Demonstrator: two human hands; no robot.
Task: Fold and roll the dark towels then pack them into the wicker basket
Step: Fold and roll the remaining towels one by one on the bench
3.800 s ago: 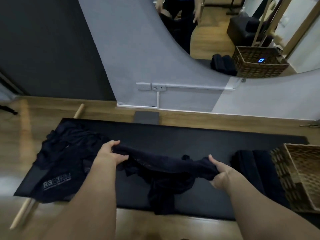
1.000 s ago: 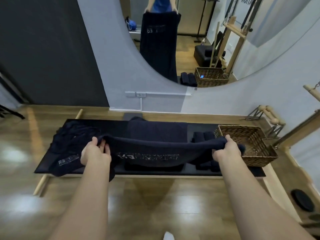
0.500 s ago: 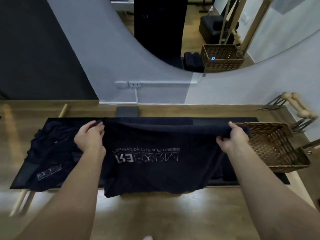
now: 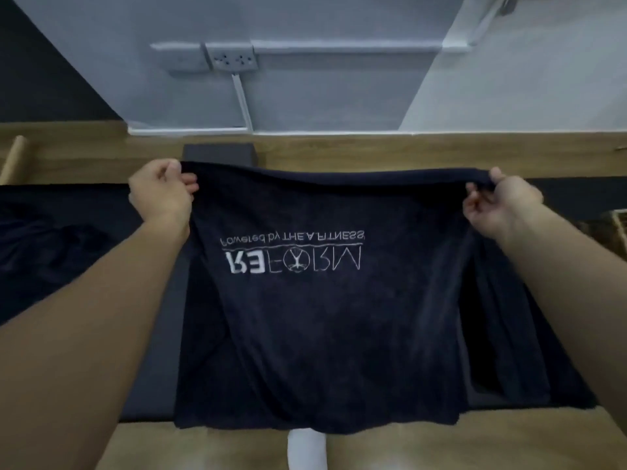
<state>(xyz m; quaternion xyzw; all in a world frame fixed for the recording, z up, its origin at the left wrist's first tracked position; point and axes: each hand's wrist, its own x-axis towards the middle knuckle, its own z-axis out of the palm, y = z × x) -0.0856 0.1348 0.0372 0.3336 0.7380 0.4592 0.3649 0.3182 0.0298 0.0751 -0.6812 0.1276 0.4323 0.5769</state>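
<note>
Nearest: wood floor point(image 4: 441, 446) w/ a white sock toe point(image 4: 307, 449) at the bottom edge. Above it hangs the dark towel point(image 4: 322, 317), spread full width, printed logo upside down toward the person, lower hem dangling over the near edge of the black mat point(image 4: 152, 334). Left hand point(image 4: 159, 195) has its fingers curled round the towel's top-left corner. Right hand point(image 4: 498, 205) pinches the top-right corner, so the top edge is pulled taut btw the 2. Farther left on the mat lies a heap of more dark towels point(image 4: 51, 252), unfolded. At the far right only a sliver of the wicker basket point(image 4: 614, 225) shows; contents can't be seen. Beyond: a grey block point(image 4: 220, 154), then the wall socket point(image 4: 232, 57). Step in hand, I'd judge: opening out 1 towel, fold not yet begun. Next move prob. calls for laying it flat on the mat or bringing the 2 corners together, edges aligned so the roll comes out even.
</note>
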